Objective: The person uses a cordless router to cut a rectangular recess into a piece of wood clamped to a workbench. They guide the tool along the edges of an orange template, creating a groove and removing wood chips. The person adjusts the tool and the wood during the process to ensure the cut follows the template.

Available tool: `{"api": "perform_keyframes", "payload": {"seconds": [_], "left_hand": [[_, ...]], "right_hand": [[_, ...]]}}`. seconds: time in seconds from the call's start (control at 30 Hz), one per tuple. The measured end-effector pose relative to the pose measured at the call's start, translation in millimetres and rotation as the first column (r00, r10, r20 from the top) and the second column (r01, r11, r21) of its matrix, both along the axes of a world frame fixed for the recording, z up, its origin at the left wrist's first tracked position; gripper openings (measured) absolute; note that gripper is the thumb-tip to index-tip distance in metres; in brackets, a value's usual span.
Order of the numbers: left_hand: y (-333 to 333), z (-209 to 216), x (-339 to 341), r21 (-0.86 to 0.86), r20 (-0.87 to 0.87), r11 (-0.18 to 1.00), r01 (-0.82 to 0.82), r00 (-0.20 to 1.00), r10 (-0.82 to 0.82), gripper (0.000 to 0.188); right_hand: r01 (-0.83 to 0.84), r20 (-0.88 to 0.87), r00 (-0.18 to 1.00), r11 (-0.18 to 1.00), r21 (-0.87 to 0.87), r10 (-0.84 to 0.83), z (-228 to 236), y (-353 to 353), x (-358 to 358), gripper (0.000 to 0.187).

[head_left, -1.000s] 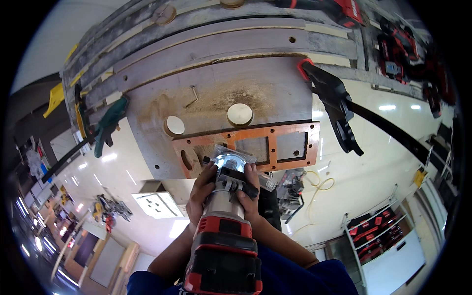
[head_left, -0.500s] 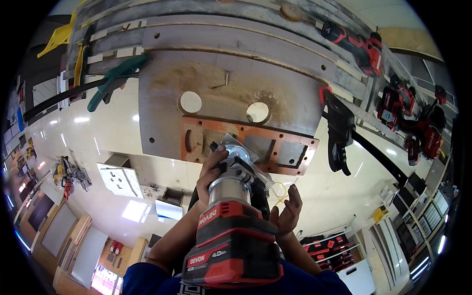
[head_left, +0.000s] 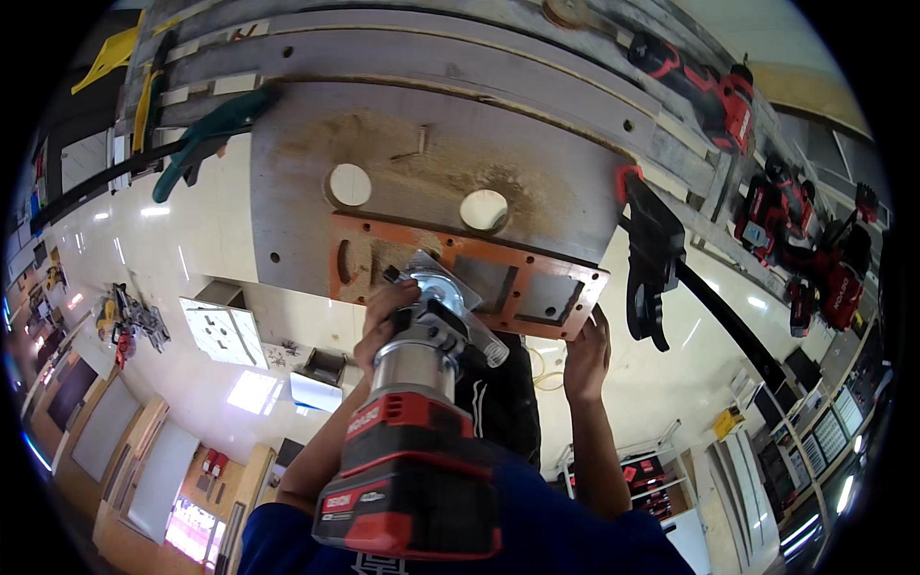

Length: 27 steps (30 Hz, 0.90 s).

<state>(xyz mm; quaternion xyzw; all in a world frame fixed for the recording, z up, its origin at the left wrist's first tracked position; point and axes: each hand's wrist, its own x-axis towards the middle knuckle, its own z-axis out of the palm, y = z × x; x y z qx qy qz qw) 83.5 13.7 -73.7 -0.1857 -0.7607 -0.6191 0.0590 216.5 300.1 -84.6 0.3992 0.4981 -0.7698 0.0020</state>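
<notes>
In my left hand (head_left: 385,321) is a cordless trim router (head_left: 417,369), gripped near its base, with a red and black battery toward me. Its clear base (head_left: 464,278) rests over an orange routing template (head_left: 517,278) with several cut-outs and small holes; the bit is hidden. My right hand (head_left: 586,359) is at the template's near right corner, fingers closed against its edge. Beneath the template lies a grey-faced board (head_left: 297,230) with two round holes, strewn with sawdust. A small metal bolt or pin (head_left: 422,140) is on the board.
A green-handled clamp (head_left: 206,139) sits at the board's left, and a black clamp (head_left: 652,259) with a red pad at its right. On the slatted bench (head_left: 383,24) are a red and black drill (head_left: 704,91) and more power tools (head_left: 815,244) at the right.
My right hand has moved from open beside the router to the template's right corner. The view has shifted, so the board and router appear farther left; my left hand still holds the router.
</notes>
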Motion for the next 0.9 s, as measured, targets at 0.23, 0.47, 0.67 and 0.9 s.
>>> {"api": "perform_keyframes", "payload": {"seconds": [0.23, 0.47, 0.67, 0.9], "left_hand": [[8.5, -6.5, -4.2, -0.119, -0.175, 0.989, -0.084, 0.983, 0.062, 0.097], [2.8, -5.5, 6.5, 0.098, 0.138, 0.991, -0.091, 0.987, 0.077, 0.046], [-33.0, -15.2, 28.8, 0.1, 0.454, 0.994, -0.051, 0.891, 0.0, 0.062], [15.5, 4.2, -6.0, 0.259, 0.149, 0.961, -0.099, 0.987, 0.062, 0.063]], "right_hand": [[0.038, 0.052, 0.998, 0.967, -0.253, -0.026, 4.5, -13.9, -27.9, 0.052], [0.206, 0.011, 0.975, 0.888, -0.411, -0.222, 4.7, -25.4, -25.0, 0.05], [0.134, -0.026, 0.988, 0.916, -0.379, -0.155, 8.7, -25.0, -30.7, 0.047], [0.151, -0.11, 0.969, 0.879, -0.452, -0.223, -1.4, -24.4, -18.0, 0.045]]}}
